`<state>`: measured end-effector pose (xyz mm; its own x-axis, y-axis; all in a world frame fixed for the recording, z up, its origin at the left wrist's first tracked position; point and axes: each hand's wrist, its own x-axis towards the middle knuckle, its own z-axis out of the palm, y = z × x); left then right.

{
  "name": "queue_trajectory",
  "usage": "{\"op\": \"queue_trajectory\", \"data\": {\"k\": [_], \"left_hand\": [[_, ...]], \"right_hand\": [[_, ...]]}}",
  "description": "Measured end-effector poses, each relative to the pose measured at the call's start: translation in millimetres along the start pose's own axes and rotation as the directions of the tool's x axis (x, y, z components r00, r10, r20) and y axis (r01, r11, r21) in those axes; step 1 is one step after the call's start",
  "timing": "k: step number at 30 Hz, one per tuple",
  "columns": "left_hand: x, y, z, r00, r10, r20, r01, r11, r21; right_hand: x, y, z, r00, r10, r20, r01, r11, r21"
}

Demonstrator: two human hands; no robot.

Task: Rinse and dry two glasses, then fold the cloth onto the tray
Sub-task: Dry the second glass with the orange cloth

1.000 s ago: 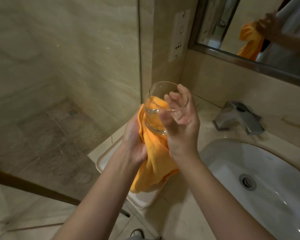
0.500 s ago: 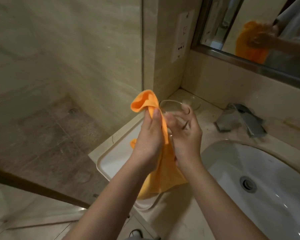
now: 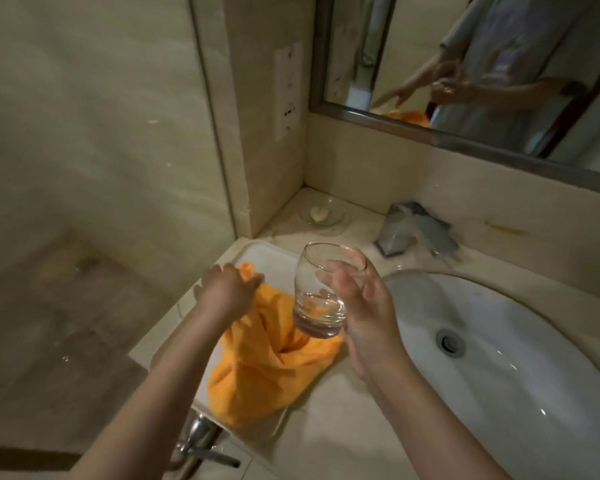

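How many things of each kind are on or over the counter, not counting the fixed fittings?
Glass: 1
Cloth: 1
Tray: 1
Soap dish: 1
Total: 4

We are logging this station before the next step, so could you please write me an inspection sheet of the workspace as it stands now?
Surface: beige stone counter with an inset white sink.
Job's things: clear glass held up, tilted; orange cloth lying bunched on the white tray, unfolded, one edge over the tray's rim; second glass not seen.
Clutter: glass soap dish with soap in the corner.
Grippers: left hand on the cloth; right hand holding the glass.
Cables: nothing seen.
Surroundings: chrome faucet, mirror, wall socket plate.
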<state>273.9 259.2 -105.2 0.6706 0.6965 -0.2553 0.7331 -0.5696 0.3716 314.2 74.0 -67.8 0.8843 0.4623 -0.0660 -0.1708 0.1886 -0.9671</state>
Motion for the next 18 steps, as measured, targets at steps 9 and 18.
{"op": "queue_trajectory", "data": {"k": [9, 18], "left_hand": [[-87, 78, -4, 0.634, 0.743, 0.214, -0.316, 0.501, -0.806], [-115, 133, 25, 0.533, 0.826, 0.183, -0.327, 0.4, -0.856]], "right_hand": [[-16, -8, -36, 0.961, -0.132, -0.242, 0.142, 0.99, 0.024], [-62, -27, -85, 0.881, -0.246, -0.405, 0.21, 0.969, -0.133]]}}
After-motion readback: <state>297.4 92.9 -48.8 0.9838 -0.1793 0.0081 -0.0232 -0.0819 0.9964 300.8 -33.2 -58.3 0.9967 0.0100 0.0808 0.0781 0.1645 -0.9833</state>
